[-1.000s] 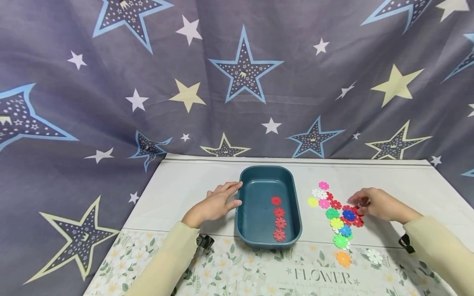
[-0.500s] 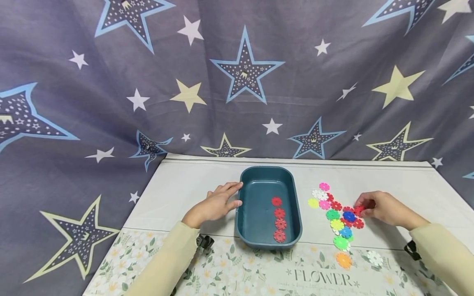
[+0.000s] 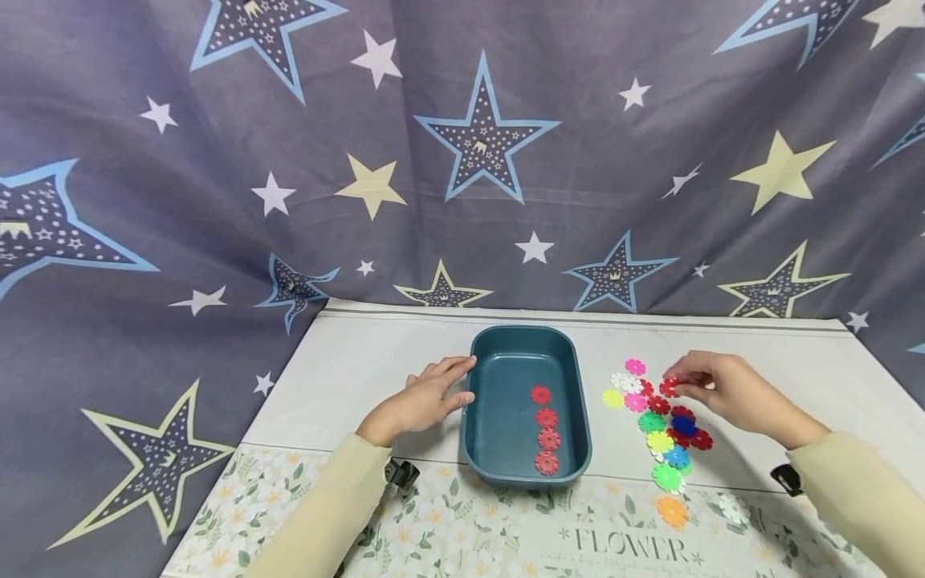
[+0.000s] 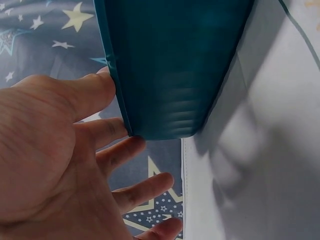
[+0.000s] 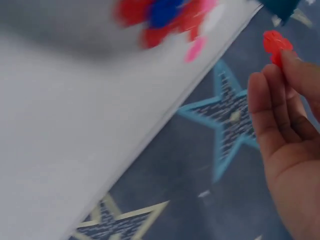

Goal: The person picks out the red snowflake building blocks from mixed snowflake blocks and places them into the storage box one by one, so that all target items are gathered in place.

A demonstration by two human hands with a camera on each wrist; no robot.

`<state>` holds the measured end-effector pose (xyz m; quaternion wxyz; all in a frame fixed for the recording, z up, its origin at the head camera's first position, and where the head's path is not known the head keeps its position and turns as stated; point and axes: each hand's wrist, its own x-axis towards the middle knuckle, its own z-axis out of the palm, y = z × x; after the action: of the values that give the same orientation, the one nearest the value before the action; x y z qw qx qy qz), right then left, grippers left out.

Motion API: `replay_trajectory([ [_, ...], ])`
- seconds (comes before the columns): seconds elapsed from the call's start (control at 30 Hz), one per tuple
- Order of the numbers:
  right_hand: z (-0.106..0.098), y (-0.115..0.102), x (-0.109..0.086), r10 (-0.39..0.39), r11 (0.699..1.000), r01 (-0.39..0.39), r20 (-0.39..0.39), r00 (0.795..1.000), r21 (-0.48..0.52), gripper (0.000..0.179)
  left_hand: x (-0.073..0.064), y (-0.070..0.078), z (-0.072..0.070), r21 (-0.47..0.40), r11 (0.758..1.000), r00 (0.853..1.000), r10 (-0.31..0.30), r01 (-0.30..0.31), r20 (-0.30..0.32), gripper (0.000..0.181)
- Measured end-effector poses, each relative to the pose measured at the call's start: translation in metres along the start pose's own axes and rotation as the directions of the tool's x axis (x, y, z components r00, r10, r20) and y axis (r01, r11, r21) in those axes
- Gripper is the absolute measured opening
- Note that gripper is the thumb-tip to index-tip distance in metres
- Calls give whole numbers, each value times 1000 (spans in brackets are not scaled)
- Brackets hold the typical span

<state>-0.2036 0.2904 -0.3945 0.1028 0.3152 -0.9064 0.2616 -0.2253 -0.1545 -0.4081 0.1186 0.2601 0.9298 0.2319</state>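
My right hand [image 3: 740, 393] pinches a red plastic snowflake disc [image 5: 274, 44] between thumb and fingers, raised beside the pile at the right. With fingers spread and fairly straight, my left hand [image 3: 422, 400] touches the left rim of a dark teal tray [image 3: 499, 417]. In the left wrist view the thumb and two fingertips meet the tray's edge, while the other fingers stand off it. A column of red snowflake discs [image 3: 547, 418] lies inside the tray, along its right side. Right of the tray are loose discs, among them a blue disc [image 3: 683, 425] overlapping red ones.
Green [image 3: 652, 422], yellow [image 3: 660, 442], pink [image 3: 635, 367] and white discs are scattered on the white tablecloth [image 3: 390, 337]. An orange disc [image 3: 673, 512] and a white disc [image 3: 733, 508] lie nearer the front. A star-patterned grey curtain [image 3: 448, 241] hangs behind the table.
My right hand took hold of a red disc at the right side of the pile, then lifted it and moved left and away from me. My left hand stays at the tray's rim.
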Motion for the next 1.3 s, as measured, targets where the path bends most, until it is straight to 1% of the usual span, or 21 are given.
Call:
replay_trajectory([
  [0.13,4,-25,22,-107,994,107,-6,994,25,36,0,-2,2,-8,1000,1000,-4,4,-9,63],
  [0.27,11,-46,47,-173,984,171,31,984,57,33,0,-4,3,-11,1000,1000,-1,1,-22,63],
  [0.37,18,-60,66,-193,979,187,82,978,79,30,0,-5,3,-17,1000,1000,-1,0,-25,62],
  [0.5,30,-73,87,-186,980,172,151,971,104,26,0,-6,3,-31,999,1000,-10,9,-25,62],
  [0.63,47,-74,105,-185,979,167,173,967,113,23,0,-6,3,-38,999,1000,-8,7,-27,62],
  [0.73,61,-69,118,-200,977,184,161,967,107,24,1,-6,3,-43,999,1000,1,-2,-26,61],
  [0.8,69,-67,127,-191,980,178,160,968,93,24,1,-6,2,-48,999,1000,2,-3,-24,61],
  [0.87,77,-65,136,-179,983,168,161,971,81,24,1,-6,2,-52,999,1000,0,-1,-18,61],
  [0.97,86,-66,147,-125,992,117,179,976,55,24,1,-6,2,-56,998,1000,-5,4,-10,62],
  [1.07,93,-65,157,-81,996,74,205,975,40,24,2,-7,2,-55,998,1000,-6,6,-6,62],
  [1.17,101,-63,162,-50,999,44,241,969,29,24,3,-6,2,-52,999,1000,-2,1,-9,63],
  [1.23,106,-60,165,-50,999,47,249,967,15,23,2,-6,1,-53,999,1000,4,-4,-9,63],
  [1.3,109,-59,167,-65,998,68,239,969,-1,23,2,-6,0,-53,999,1000,3,-3,-9,63],
])
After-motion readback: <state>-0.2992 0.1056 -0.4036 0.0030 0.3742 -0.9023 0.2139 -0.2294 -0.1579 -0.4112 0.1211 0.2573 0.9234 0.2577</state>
